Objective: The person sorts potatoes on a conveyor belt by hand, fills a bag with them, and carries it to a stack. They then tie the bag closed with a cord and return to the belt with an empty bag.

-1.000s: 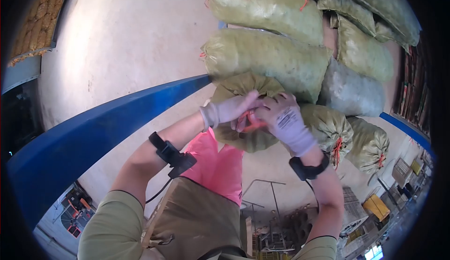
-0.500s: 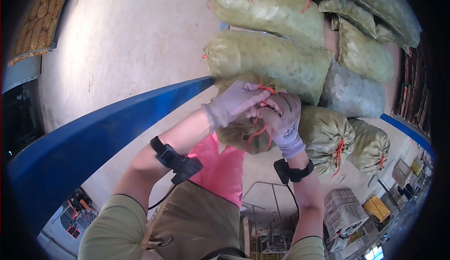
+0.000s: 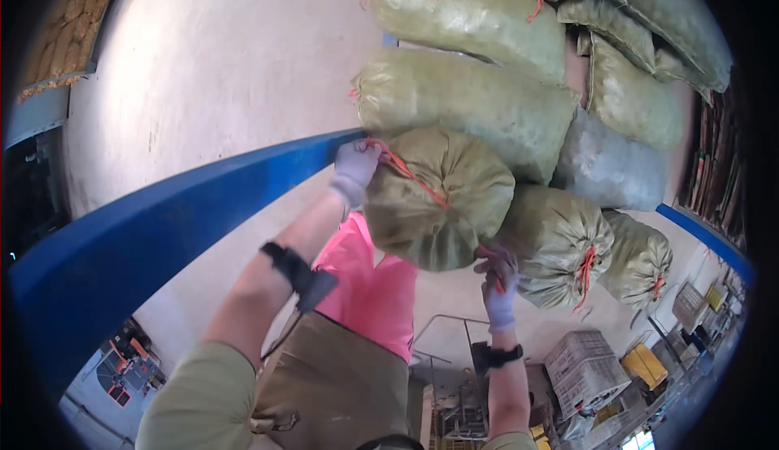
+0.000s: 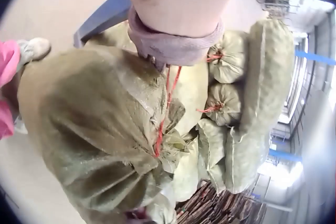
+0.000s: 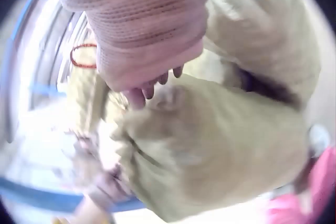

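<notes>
A full olive sack (image 3: 438, 206) stands before the person, its mouth gathered at the top. The gloved left hand (image 3: 357, 166) grips a red cord (image 3: 414, 178) stretched from the gathered mouth to the sack's left side; the left wrist view shows the cord (image 4: 159, 140) running from the gather (image 4: 173, 148) up to the glove (image 4: 176, 48). The gloved right hand (image 3: 499, 279) is at the sack's lower right edge, fingers curled, with red cord at them. In the right wrist view, a red loop (image 5: 79, 64) shows beside the glove (image 5: 149, 35).
Two tied sacks (image 3: 560, 243) (image 3: 637, 255) stand to the right. Long filled sacks (image 3: 471, 101) lie stacked behind. A blue beam (image 3: 203, 194) crosses at left. Crates (image 3: 586, 369) are at lower right; a person's pink-clad legs (image 3: 369, 288) are beside the near sack.
Both hands were together over the sack's mouth; they have moved apart, the left to the left and the right down and rightward. The cord is now stretched out and the gathered top is uncovered.
</notes>
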{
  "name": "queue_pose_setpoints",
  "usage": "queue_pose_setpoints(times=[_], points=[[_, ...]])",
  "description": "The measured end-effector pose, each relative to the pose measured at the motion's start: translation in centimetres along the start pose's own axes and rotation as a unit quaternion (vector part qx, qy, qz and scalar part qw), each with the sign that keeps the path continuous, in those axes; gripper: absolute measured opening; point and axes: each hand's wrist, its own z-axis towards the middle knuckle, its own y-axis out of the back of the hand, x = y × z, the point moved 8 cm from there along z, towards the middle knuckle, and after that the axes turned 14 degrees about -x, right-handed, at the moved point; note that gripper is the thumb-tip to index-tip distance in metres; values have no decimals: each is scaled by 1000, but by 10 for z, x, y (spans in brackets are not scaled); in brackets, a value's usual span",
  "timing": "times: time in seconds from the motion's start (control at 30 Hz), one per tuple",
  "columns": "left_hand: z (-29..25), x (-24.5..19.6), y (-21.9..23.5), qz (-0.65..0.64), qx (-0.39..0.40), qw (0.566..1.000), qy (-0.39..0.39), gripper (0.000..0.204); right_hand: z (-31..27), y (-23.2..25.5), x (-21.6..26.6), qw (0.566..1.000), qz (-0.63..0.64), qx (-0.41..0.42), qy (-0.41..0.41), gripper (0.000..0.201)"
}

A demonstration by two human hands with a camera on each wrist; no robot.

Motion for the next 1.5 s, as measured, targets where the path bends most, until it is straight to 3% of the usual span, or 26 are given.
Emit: queue_pose_setpoints(times=[0.03, 0.07, 0.1, 0.17, 0.2, 0.27, 0.3, 0.4, 0.47, 0.53, 0.6, 0.67, 0.7, 0.77, 0.8, 0.87, 0.93, 0.97, 1.0, 1.03, 1.07, 1.13, 1.33, 1.37, 1.43, 1.5], points=[[4, -22, -4, -77, 2, 992, -95, 9, 12, 1, -4, 948, 199, -85, -234, 26], [-3, -28, -7, -154, 2, 973, -173, 10, 5, -6, -13, 798, 369, -156, -450, 25], [-20, -46, -20, -258, 44, 962, -83, 10, 25, -5, -11, 797, 366, -155, -455, 25], [-47, -113, -53, -359, 91, 929, -4, 10, 90, 1, 52, 951, 308, -17, 18, 26], [-60, -128, -79, -334, 162, 928, 41, 12, 86, -1, 55, 951, 307, -18, 16, 26], [-53, -135, -106, -302, 237, 919, 86, 14, 77, -11, 70, 993, -21, -50, 108, 21], [-34, -128, -105, -229, 183, 951, 97, 14, 73, -12, 73, 993, -22, -53, 106, 21], [19, -54, -97, -157, 35, 969, 186, 14, 57, -18, 28, 896, 339, -66, -279, 18], [27, -48, -99, -137, 17, 970, 199, 15, 39, -36, -2, 872, 400, -40, -279, 17], [22, -47, -85, -127, -11, 971, 203, 17, 55, -26, -1, 969, 186, -84, -137, 17], [-6, -68, -82, -101, 145, 984, 35, 21, 59, -28, -17, 946, 262, -79, -176, 17], [-81, -86, -82, 16, 349, 925, 148, 22, 81, -34, -3, 744, 601, -13, -293, 19], [-97, -77, -87, 19, 348, 925, 150, 22, 106, -25, 8, 824, 519, -24, -227, 17], [-144, -85, -116, 243, 482, 812, -220, 21, 154, -23, 48, 889, 429, -30, -157, 15], [-141, -91, -113, 241, 482, 813, -221, 21, 175, -26, 94, 942, 329, -46, -51, 11], [-110, -105, -92, 87, 403, 911, 7, 23, 170, -32, 122, 973, 217, -54, 58, 11], [-103, -112, -79, 6, 424, 905, 26, 25, 115, -88, 87, 827, 427, 155, -332, 22], [-96, -102, -74, -57, 380, 919, 87, 25, 114, -92, 87, 826, 427, 160, -332, 22], [-87, -89, -68, -117, 332, 924, 147, 25, 123, -84, 96, 955, 226, 135, -140, 32], [-111, -108, -78, -302, 504, 777, 227, 23, 126, -79, 116, 993, 3, 96, 63, 44], [-114, -104, -82, -302, 504, 776, 228, 23, 123, -86, 114, 993, 3, 97, 62, 44], [-104, -82, -71, -349, 191, 873, 283, 25, 120, -91, 107, 984, -106, 10, 145, 38], [-105, -53, -3, -336, 407, 821, 218, 28, 133, -70, 82, 983, 135, 121, -17, 25], [-91, -31, 11, -147, 347, 914, 149, 26, 133, -72, 81, 971, 160, 174, -38, 26], [-74, -10, 24, 50, 270, 959, 75, 25, 134, -70, 89, 954, 187, 227, -63, 28], [-69, -31, 14, 89, 241, 961, -103, 21, 117, -79, 71, 813, 268, 300, -422, 30]])
